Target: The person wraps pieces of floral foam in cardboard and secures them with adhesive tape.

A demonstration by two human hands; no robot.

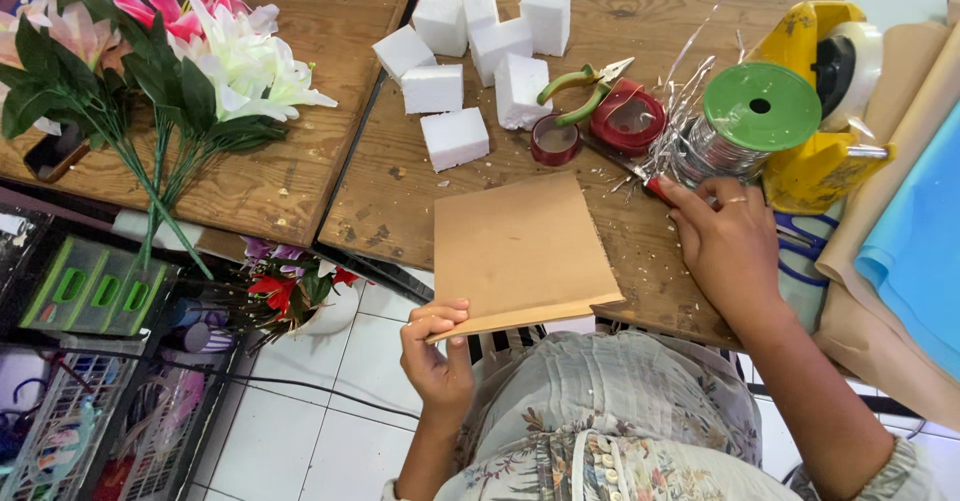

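Note:
My left hand (437,353) grips the near corner of a brown cardboard sheet (518,249) that lies on the wooden table (400,201) and overhangs its front edge. My right hand (722,241) rests on the table to the right, its fingers closed on the red-tipped end of a thin tool (655,187) beside a spool of silver wire with a green cap (752,121). Most of that tool is hidden among silver wire offcuts.
Several white foam cubes (470,71) sit at the back. Green-handled pliers (585,86) lie on red tape rolls (628,118). A yellow tape dispenser (825,101) stands at the right by brown and blue paper (915,251). Artificial flowers (160,51) lie on the left table.

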